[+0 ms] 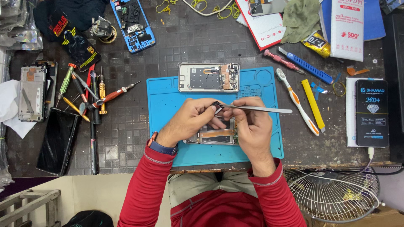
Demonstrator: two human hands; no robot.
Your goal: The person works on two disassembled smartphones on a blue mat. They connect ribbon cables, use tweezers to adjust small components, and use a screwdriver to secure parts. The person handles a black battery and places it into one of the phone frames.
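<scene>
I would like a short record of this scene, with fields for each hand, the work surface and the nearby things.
left hand: pinches a small dark part
right hand: holds metal tweezers, tips at the small dark part
under the hands: opened phone, partly hidden
surface: blue mat on a dark table
further up the blue mat: second opened phone
left of the blue mat: screwdrivers
right of the blue mat: toothbrush

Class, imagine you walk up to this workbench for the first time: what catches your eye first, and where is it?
At the centre, both hands meet over a blue mat: the left hand pinches a small black part, and the right hand holds tweezers to it. An opened phone lies just beyond, and screwdrivers are heaped on the left.
</scene>
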